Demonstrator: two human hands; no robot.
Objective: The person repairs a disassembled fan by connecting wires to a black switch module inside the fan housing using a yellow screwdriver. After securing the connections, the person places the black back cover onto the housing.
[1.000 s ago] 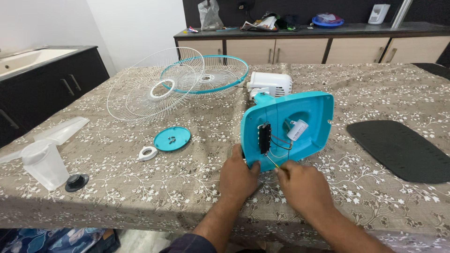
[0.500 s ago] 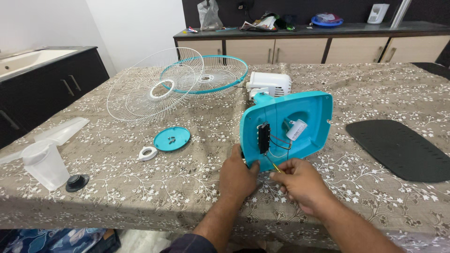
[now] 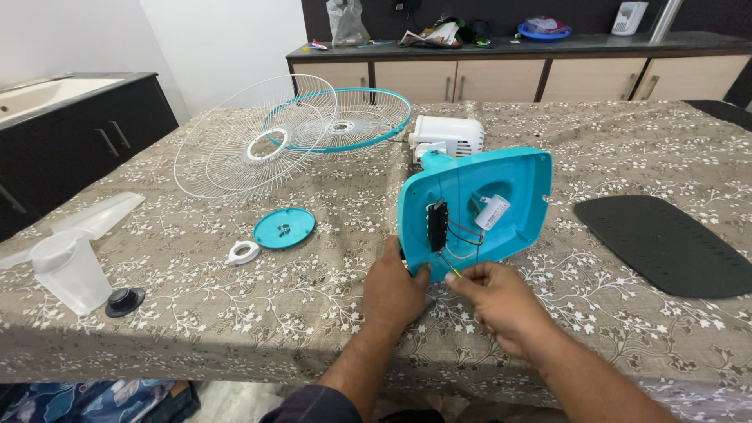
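Observation:
A turquoise fan base (image 3: 513, 180) stands tipped on its edge on the table, its open underside facing me with a black switch block, thin wires and a white capacitor (image 3: 491, 212) inside. My left hand (image 3: 394, 286) grips the base's lower left edge. Just right of it, my right hand (image 3: 501, 301) pinches a thin yellow-green wire (image 3: 453, 267) that leads out of the base. Behind the base lies the white fan motor housing (image 3: 448, 135).
Two fan grilles (image 3: 258, 145) overlap at the back left. A round turquoise cap (image 3: 283, 228), a white ring (image 3: 244, 252), a black knob (image 3: 124, 301) and clear fan blades (image 3: 66, 262) lie at left. A black oval plate (image 3: 666, 244) lies at right. Cabinets stand behind.
My right hand has drawn slightly toward me and lower, pulling the thin wire out from the base. The left hand and the base have stayed in place.

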